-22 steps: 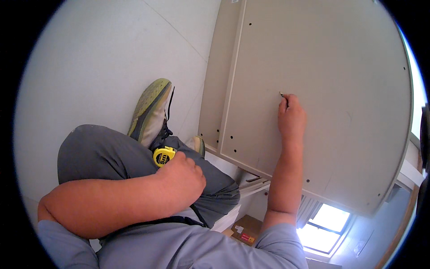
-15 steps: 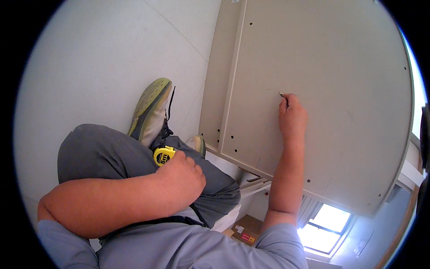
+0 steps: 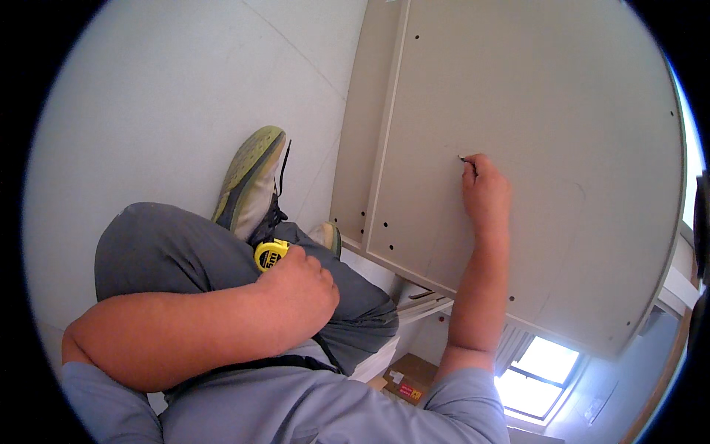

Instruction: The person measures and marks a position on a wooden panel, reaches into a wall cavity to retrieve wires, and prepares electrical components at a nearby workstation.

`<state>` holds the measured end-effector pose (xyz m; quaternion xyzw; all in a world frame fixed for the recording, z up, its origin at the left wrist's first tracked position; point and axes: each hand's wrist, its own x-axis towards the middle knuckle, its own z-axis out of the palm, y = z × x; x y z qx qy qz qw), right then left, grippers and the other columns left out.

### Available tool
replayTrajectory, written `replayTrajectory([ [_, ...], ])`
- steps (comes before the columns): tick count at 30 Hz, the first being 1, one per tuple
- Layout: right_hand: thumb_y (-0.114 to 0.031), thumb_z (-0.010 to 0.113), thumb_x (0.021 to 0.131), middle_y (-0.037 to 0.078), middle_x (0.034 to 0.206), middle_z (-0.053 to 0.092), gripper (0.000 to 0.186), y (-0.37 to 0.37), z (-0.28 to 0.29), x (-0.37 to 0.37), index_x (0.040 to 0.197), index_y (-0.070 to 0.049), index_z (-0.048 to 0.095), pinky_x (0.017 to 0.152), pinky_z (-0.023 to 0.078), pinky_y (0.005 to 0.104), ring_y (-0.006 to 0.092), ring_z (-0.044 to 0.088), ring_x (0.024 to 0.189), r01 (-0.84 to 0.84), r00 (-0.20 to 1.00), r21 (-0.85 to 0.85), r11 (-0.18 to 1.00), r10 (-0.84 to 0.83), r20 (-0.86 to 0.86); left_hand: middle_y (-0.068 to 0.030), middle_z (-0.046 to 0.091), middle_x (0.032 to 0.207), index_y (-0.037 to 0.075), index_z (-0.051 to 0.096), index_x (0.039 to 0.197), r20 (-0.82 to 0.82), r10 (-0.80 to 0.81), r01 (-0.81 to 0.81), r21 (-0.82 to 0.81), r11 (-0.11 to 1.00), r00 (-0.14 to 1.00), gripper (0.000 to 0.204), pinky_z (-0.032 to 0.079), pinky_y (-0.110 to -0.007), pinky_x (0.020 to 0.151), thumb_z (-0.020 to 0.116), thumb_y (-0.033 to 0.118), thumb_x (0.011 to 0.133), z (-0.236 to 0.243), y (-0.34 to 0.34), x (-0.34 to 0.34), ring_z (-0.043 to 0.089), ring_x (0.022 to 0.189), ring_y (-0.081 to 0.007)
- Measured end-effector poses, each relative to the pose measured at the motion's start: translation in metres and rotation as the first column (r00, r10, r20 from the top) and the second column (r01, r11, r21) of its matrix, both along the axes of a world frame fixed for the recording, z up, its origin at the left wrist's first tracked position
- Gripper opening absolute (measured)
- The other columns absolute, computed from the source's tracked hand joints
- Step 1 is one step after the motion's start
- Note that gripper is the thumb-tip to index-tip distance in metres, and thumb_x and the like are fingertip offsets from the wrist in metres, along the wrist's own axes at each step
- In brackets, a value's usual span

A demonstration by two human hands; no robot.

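Note:
My right hand (image 3: 486, 194) is closed in a pinch around a short, thin pencil (image 3: 464, 160), mostly hidden by the fingers. Its tip is at the face of a large beige panel (image 3: 547, 96), where faint curved pencil lines show near the tip and farther right. Over my lap, my left hand (image 3: 302, 290) is closed around a yellow tape measure (image 3: 271, 254) with a black round label. The tape's case sticks out past the thumb side, and no blade is seen drawn out.
A raised strip (image 3: 385, 137) runs along the panel's left part, with dark drilled holes nearby. My shoe (image 3: 250, 185) rests on the pale floor (image 3: 185, 96) at left. A cardboard box (image 3: 414, 372) and a bright window (image 3: 538, 374) lie beyond the panel's near edge.
The pencil tip has shifted slightly left and down across the panel, with a small turn of my right hand. My left hand and the tape measure stay in place.

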<state>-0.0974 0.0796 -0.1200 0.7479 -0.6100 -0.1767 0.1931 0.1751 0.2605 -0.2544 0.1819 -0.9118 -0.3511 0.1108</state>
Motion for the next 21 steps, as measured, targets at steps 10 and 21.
replayTrajectory([
  [10, -0.019, 0.064, 0.095, 0.018, 0.088, 0.072, 0.012, 0.0002, 0.0045, 0.0009, 0.098, -0.009, 0.070, 0.072, 0.055, 0.0505, 0.0404, 0.069, 0.082, -0.022, 1.000, 0.052, 0.998, 0.021, 0.010, -0.0132, 0.071, 0.106, 0.002, 0.069, 0.116, 0.025, -0.011, 0.011, 0.016, 1.000, 1.000, 0.034, 0.050, -0.046, 0.088, 0.062, 0.021, 0.088, 0.0018, -0.0023, 0.0017, 0.068, 0.101, -0.0288],
  [21, -0.018, 0.064, 0.094, 0.019, 0.090, 0.072, 0.015, -0.0008, 0.0069, -0.0048, 0.104, -0.008, 0.070, 0.074, 0.054, 0.0475, 0.0398, 0.069, 0.086, -0.052, 0.998, 0.101, 0.994, 0.049, 0.039, -0.0139, 0.070, 0.106, 0.001, 0.067, 0.117, 0.058, -0.012, 0.011, 0.012, 1.000, 0.998, 0.036, 0.050, -0.046, 0.090, 0.063, 0.021, 0.088, 0.0027, -0.0037, 0.0010, 0.067, 0.101, -0.0290],
])
